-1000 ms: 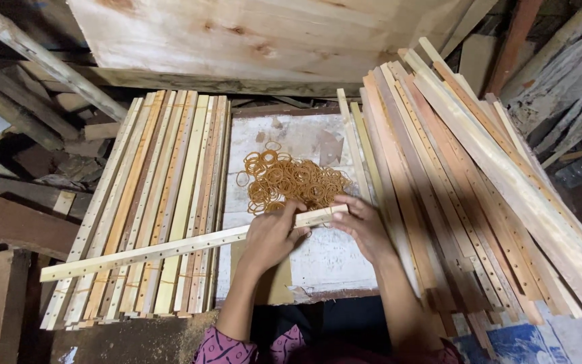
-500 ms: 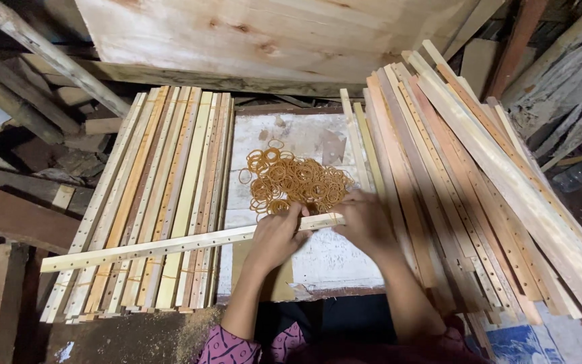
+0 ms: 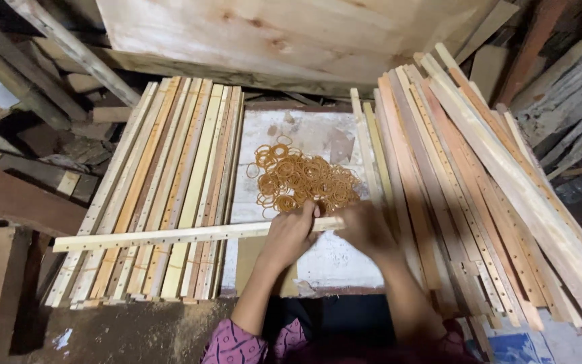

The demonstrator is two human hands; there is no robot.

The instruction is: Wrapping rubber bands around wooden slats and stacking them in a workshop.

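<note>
Item: long pale perforated wooden slat [image 3: 190, 236], lying crosswise over the left slat stack [image 3: 170, 189]; left hand [image 3: 291, 232] and right hand [image 3: 365, 229] clamped on its near end. Risk: unsupported far end may tip, scattering the orange rubber bands [image 3: 304, 178].

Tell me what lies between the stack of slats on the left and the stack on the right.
In the head view: a whitish board bearing a pile of rubber bands, and both hands gripping a slat laid crosswise.

Both forearms reach forward from the bottom of the view, converging so the hands sit close together. The left hand [image 3: 291, 232] is curled, knuckles up, fingers closed around a slat [image 3: 170, 236]. The right hand [image 3: 366, 228] is curled just beside it at the slat's end, fingers tucked under.
</note>
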